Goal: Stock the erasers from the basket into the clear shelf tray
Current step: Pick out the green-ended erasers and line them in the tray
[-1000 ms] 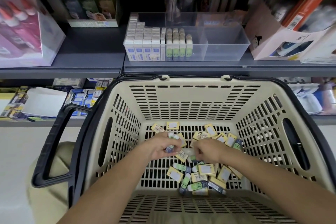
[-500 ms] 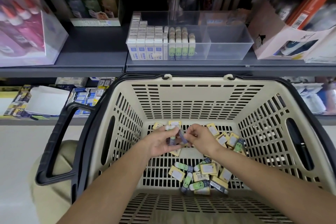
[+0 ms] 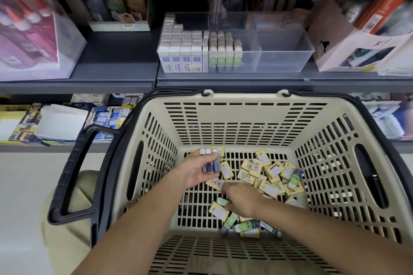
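Reading labels: yellow boxed erasers on the floor of the basket carry white stickers and barcodes; the print is too small to read.
Tray stock: white boxes with blue panels, then green-sleeved erasers with a face print; lettering unreadable.
Carton: pink carton right of the tray has a handwritten mark and a small black figure; I can't make out either.
Left hand: left hand is raised off the basket floor near the left wall, palm facing the camera. Fingers and thumb are wrapped round a bundle of erasers with dark sleeves, white ends sticking out past the fingertips.
Right hand: right hand is low on the basket floor, back up, fingers curled down and pointing left onto a green-and-white eraser. Grasping or only touching, can't tell.
Loose stock: the yellow ones are piled toward the right rear of the floor. More green-faced ones lie at the near edge, below the right wrist.
Tray: clear tray sits on the grey shelf just behind the basket's far rim. Rows fill its left side.
Hidden/blurred: the right hand covers part of the pile. Pink box of bottles at far left is motion-blurred. Both forearms are cut off by the bottom edge.
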